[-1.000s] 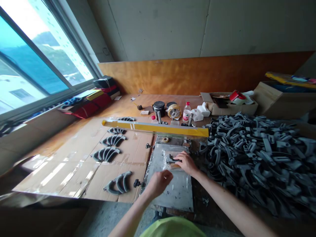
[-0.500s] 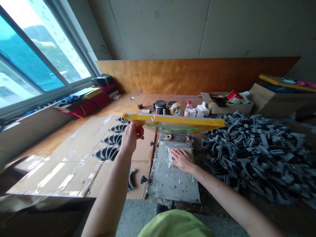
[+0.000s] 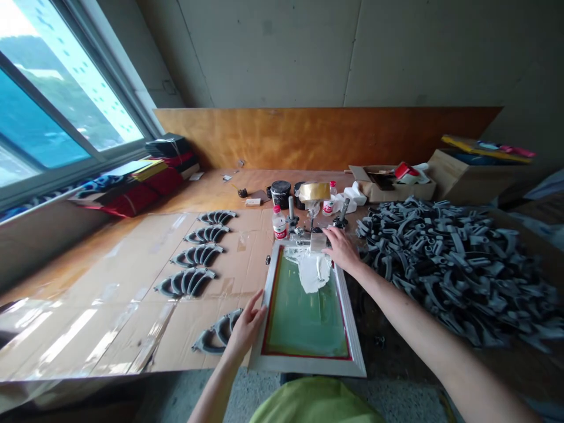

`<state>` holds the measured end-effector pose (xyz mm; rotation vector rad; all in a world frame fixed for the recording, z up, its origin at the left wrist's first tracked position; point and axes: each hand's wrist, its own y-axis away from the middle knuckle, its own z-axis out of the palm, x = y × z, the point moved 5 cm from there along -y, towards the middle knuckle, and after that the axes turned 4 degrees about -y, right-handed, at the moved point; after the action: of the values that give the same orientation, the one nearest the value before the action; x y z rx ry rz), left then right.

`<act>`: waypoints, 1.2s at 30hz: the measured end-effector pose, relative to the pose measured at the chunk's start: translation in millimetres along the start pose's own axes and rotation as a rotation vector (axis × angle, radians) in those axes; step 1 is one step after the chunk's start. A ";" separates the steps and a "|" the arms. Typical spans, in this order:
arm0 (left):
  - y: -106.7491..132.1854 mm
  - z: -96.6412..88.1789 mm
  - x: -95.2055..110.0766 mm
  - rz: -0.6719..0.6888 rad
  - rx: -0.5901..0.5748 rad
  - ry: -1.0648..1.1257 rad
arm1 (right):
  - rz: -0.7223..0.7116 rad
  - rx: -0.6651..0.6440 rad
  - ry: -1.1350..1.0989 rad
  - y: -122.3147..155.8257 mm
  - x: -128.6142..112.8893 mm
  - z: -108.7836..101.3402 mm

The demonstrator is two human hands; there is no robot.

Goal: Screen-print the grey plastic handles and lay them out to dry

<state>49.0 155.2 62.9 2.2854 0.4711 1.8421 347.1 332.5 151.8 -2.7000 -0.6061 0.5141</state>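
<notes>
A screen-printing frame (image 3: 358, 346) with green mesh lies flat in front of me. White ink (image 3: 314, 274) is spread thickly over the mesh's far end. My left hand (image 3: 247, 324) is at the frame's left edge, fingers stretched out and apart. Close to that hand, a few curved grey plastic parts (image 3: 210, 339) sit on the cardboard. My right hand (image 3: 341, 249) reaches to the far end of the frame, its fingers closed on a pale, flat squeegee (image 3: 318, 242) beside the ink. The base plate is hidden under the frame.
Rows of curved grey parts (image 3: 187, 283) lie on cardboard (image 3: 132, 282) at left. A large heap of grey parts (image 3: 440, 270) is at right. Behind the frame stand a red-capped bottle (image 3: 279, 223), a black tub (image 3: 281, 194), a tape roll (image 3: 314, 191) and an open carton (image 3: 396, 191).
The raised frame has come down flat over the plate. My left hand has moved nearer along its left side. My right hand has left the plastic-covered plate and taken the squeegee.
</notes>
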 end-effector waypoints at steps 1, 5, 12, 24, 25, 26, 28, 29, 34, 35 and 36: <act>-3.6 4.0 -9.4 0.003 -0.003 -0.006 | -0.006 -0.059 0.043 -7.3 -11.3 6.4; -13.4 12.7 -31.7 0.007 -0.059 -0.016 | 0.069 -0.308 0.122 -13.8 -26.6 25.3; -13.8 10.5 -39.3 -0.010 -0.049 -0.075 | 0.032 -0.335 0.065 4.7 -32.4 35.7; -10.9 12.7 -41.5 -0.041 -0.041 -0.023 | -0.369 -0.390 -0.109 70.4 -48.7 28.6; -10.3 12.8 -40.3 -0.039 -0.039 -0.016 | -0.378 -0.397 -0.117 72.7 -47.5 24.5; -9.5 13.0 -38.8 -0.037 -0.040 -0.007 | -0.385 -0.406 -0.117 73.0 -46.5 20.8; -7.9 13.5 -35.4 -0.038 -0.039 0.009 | -0.401 -0.443 -0.110 68.1 -46.6 16.4; -7.1 13.6 -33.8 -0.043 -0.037 0.015 | -0.400 -0.459 -0.108 63.2 -47.4 15.8; -4.9 12.6 -27.9 -0.059 -0.008 0.049 | -0.279 -0.306 -0.019 46.3 -54.1 27.7; -4.7 12.2 -27.3 -0.059 -0.004 0.061 | -0.285 -0.274 0.012 51.4 -56.2 32.0; -4.4 11.9 -26.8 -0.060 0.000 0.073 | -0.306 -0.259 0.030 59.4 -58.1 35.8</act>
<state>54.9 150.9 34.2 2.1852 0.5435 1.9020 303.8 263.1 113.1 -2.7675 -1.1225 0.3330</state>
